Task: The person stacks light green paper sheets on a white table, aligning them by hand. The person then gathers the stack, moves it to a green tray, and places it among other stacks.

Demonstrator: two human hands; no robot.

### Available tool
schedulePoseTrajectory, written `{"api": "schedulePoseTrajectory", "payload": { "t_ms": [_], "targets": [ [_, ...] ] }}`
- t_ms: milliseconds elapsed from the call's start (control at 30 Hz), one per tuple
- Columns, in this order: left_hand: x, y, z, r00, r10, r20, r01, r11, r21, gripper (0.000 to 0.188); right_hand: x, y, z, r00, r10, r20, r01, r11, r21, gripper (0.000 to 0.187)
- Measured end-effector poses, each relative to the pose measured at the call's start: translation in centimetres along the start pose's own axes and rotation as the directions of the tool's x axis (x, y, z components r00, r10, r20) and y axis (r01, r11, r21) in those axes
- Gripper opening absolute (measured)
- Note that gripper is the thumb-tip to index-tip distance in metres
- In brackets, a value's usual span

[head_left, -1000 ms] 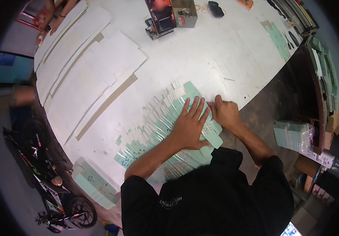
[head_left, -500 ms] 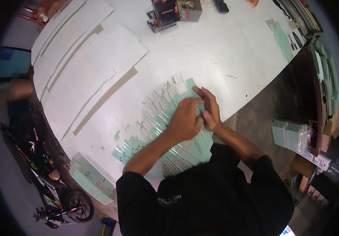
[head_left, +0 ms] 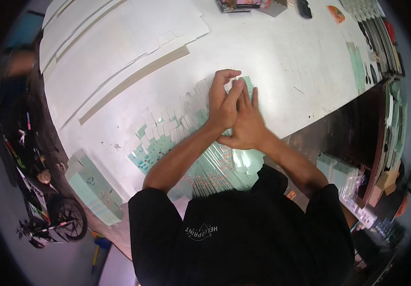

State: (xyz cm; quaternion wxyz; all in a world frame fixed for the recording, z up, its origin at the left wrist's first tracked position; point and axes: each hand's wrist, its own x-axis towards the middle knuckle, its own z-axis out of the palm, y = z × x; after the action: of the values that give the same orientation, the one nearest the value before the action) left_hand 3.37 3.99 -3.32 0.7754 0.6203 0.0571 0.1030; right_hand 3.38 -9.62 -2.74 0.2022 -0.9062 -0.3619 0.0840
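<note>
A fanned, overlapping row of flat pale-green card cartons (head_left: pixel 215 164) with white end tabs and small printed pictures lies on the white table against my body. My left hand (head_left: pixel 222 102) arches over the far end of the row, its forefinger bent and its thumb apart from it. That thumb lies across the fingers of my right hand (head_left: pixel 247 121). My right hand rests flat on the topmost cartons, fingers stretched out. A green carton end shows just beyond its fingertips. The left hand's other fingers are mostly hidden.
Large white sheets (head_left: pixel 134 35) cover the far left of the white table (head_left: pixel 282 62). A stack of green cartons (head_left: pixel 93 188) stands at the near left edge. Scissors (head_left: pixel 366 74) and green strips (head_left: pixel 356 66) lie far right. Below the right edge is a wrapped bundle (head_left: pixel 341 174).
Both hands have moved farther from my body. My right hand has turned from upright to flat on the cartons, and my left hand has opened out beside it. The view has shifted.
</note>
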Motion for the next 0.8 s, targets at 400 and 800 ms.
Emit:
{"api": "schedulePoseTrajectory", "payload": {
  "t_ms": [400,800],
  "targets": [
    [3.6,7.7,3.3,0.772,0.530,0.351,-0.615,0.761,0.204,0.026,-0.4,-1.8,-0.1,0.986,-0.117,-0.122,0.139,0.971,0.196,0.087],
    [-11.2,4.0,-4.8,0.988,0.078,0.134,-0.149,0.246,0.958,0.103,-0.6,-1.6,0.6,0.995,-0.041,-0.091,0.034,0.997,-0.076,0.090]
  ]
}}
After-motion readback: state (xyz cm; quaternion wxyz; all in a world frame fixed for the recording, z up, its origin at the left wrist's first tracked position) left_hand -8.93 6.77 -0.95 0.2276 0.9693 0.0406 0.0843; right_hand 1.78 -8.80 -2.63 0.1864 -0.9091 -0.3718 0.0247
